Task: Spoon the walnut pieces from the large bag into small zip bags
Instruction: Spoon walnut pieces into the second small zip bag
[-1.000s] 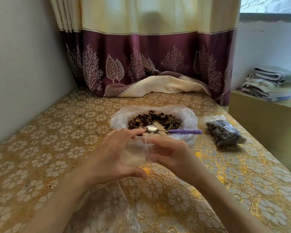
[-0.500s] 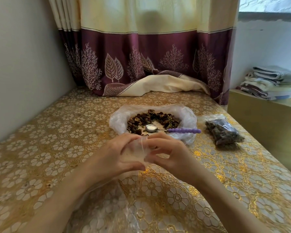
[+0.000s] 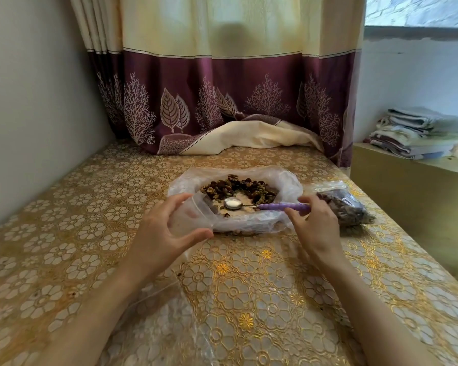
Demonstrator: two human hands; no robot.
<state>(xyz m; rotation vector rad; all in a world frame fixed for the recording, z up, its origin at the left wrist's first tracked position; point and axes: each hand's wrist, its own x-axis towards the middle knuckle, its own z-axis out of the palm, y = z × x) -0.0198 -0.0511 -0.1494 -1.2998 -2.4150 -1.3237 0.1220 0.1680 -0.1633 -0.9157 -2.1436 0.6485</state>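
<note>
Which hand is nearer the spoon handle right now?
Right. The right hand has fingers at the purple spoon handle; the left hand holds an empty small bag, off toward the spoon's bowl end.

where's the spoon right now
In the head view the spoon lies across the open large bag, bowl beside the walnut pieces, its purple handle at the right hand fingertips.
</note>
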